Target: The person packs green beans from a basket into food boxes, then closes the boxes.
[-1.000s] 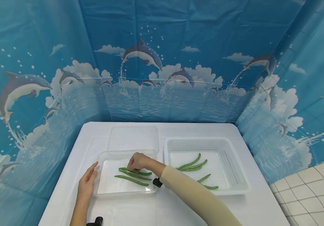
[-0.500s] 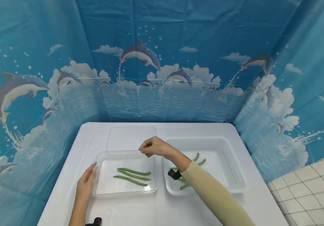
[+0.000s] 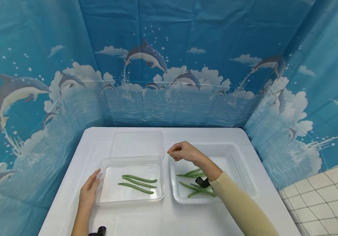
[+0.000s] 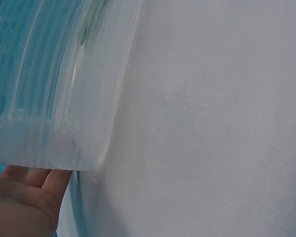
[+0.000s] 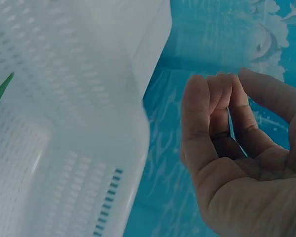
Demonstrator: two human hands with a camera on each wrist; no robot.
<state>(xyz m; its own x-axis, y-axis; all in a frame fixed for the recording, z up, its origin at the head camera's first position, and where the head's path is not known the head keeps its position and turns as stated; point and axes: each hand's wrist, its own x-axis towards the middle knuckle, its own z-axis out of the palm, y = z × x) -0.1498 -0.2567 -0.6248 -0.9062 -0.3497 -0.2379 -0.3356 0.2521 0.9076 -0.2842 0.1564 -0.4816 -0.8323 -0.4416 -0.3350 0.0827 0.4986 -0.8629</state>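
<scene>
Dolphin-printed blue curtain [image 3: 169,108] surrounds a white table [image 3: 186,219]. On its right we find a perforated white basket [image 3: 247,178]; just beside it, a clear box [image 3: 116,196]; behind the box, a flat clear panel [image 3: 136,144], possibly a lid. We see the left hand [image 3: 88,189] at the box's left side, fingers extended along the outer wall; the right hand [image 3: 185,151] appears above the basket's far left corner, fingers loosely bent toward the thumb, pinching nothing that we can see. Green beans [image 3: 189,186] lie in two groups in the basket, partly hidden by the right arm [image 3: 236,200]; three beans [image 3: 140,179] lie roughly parallel in the box. For good handling, we would pinch one bean lightly near its middle, lift it above the rim before moving sideways, and steady the box without tilting it.
</scene>
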